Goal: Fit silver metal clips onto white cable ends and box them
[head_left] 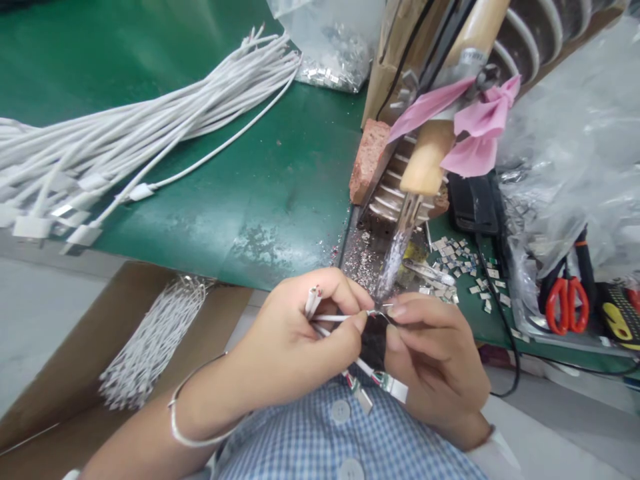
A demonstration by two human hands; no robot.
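My left hand (300, 353) is closed around several white cables (330, 318). One cable's stripped end sticks out between thumb and forefinger, and other stripped ends (313, 300) rise behind the thumb. Two cables hang below the hand, with a white-tipped connector (397, 388) and a metal connector (364, 400), small green boards showing on them. My right hand (435, 360) pinches a thin wire (385, 316) at the stripped end. Just above the fingertips is the lower end of a soldering iron (424, 160) with a wooden handle, tied with pink cloth (480, 127).
On the green table (280, 200) lies a bundle of white cables (200, 100). A bag of metal parts (335, 67), a brick (369, 157), loose connectors (453, 257) and red-handled scissors (567, 303) are around. A cardboard box (220, 320) below holds more cables.
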